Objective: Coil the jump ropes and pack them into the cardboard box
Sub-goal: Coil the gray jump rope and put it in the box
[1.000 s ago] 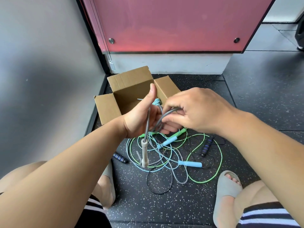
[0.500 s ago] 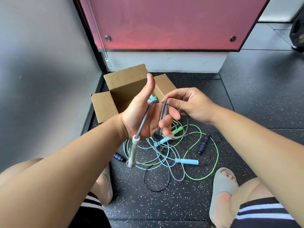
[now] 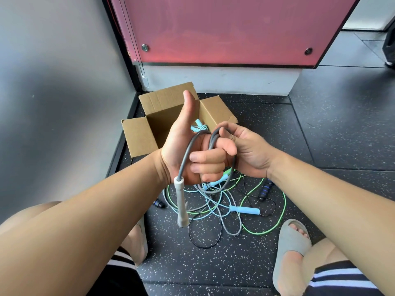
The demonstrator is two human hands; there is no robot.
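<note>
Left hand [image 3: 181, 146], thumb up, grips loops of the grey jump rope [image 3: 187, 150], its handle [image 3: 181, 201] hanging below; right hand [image 3: 248, 150] pinches the cord just beside it. Behind them the open cardboard box [image 3: 136, 135] holds what looks like a blue rope [image 3: 198, 127]; other ropes [image 3: 215, 201] lie tangled on the floor [image 3: 320, 124]

Light was bright and diffuse. The pink panel [image 3: 224, 28] carried a hazy sheen low down. A broad, blurred shadow lay on the wall [image 3: 53, 103]. Straight lines bowed toward the edges. The left hand [image 3: 177, 142], right hand [image 3: 250, 150] and rope [image 3: 185, 154] were sharp; the near forearms [image 3: 85, 221] were softer.
</note>
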